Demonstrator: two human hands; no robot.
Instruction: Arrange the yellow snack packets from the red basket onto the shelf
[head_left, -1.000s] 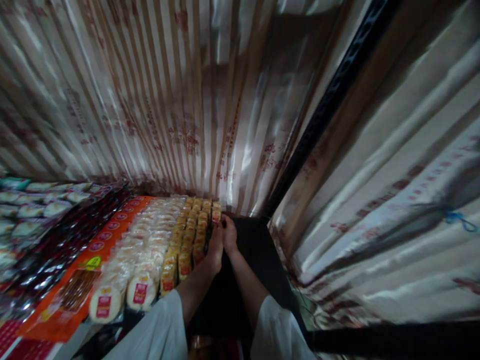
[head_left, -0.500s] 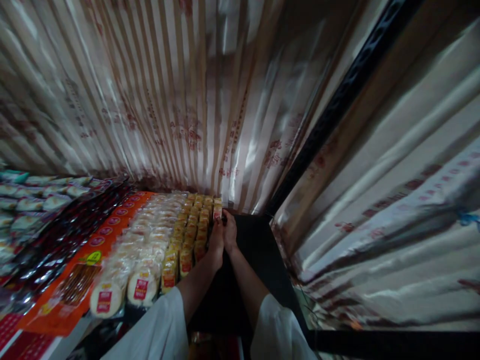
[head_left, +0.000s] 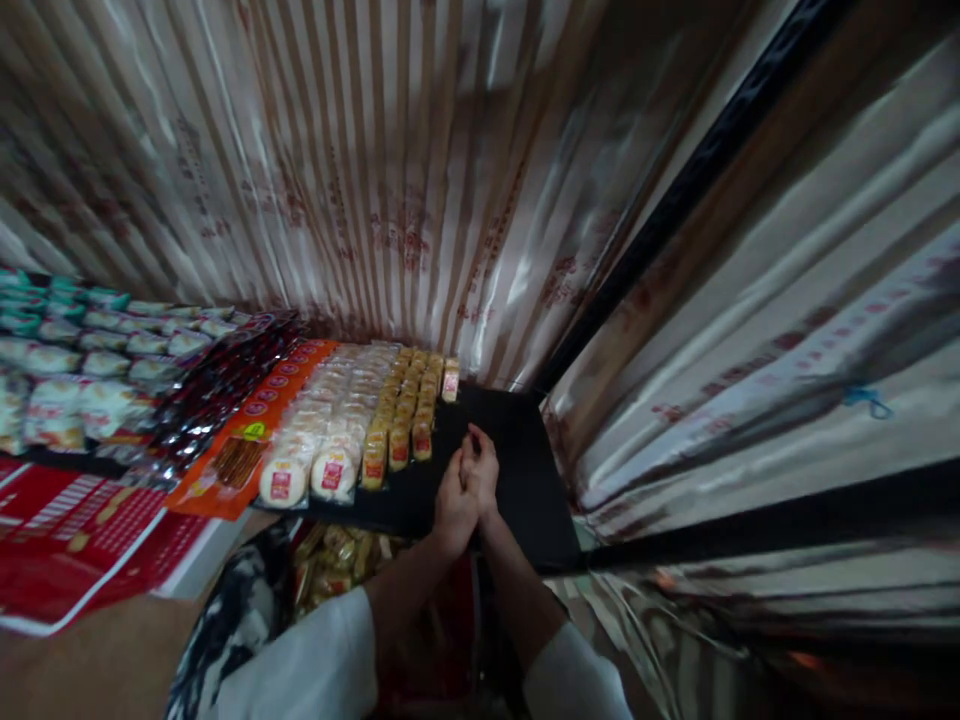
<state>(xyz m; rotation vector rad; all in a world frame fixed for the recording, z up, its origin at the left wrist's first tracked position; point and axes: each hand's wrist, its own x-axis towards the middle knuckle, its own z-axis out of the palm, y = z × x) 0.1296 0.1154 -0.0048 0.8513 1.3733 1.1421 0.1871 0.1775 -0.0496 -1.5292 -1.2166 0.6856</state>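
My left hand (head_left: 452,503) and my right hand (head_left: 482,472) are pressed together over the bare black shelf board (head_left: 517,470), near its front edge. Neither hand visibly holds anything; the fingers look loosely closed. Just left of them stand rows of small yellow-and-red packets (head_left: 409,405). One lone packet (head_left: 451,381) stands at the back of a new row, well beyond my hands. Further left lie round white cakes with red labels (head_left: 322,450).
Orange snack packs (head_left: 247,440), dark red packs (head_left: 217,385) and pale bags (head_left: 90,370) fill the shelf to the left. Striped plastic curtain strips (head_left: 390,180) hang behind and to the right. A black post (head_left: 675,190) rises at the right. A bag of packets (head_left: 337,560) sits below.
My hands have drawn back from the far end of the packet rows to the shelf's front, leaving one packet standing at the back. The view has pulled back and down.
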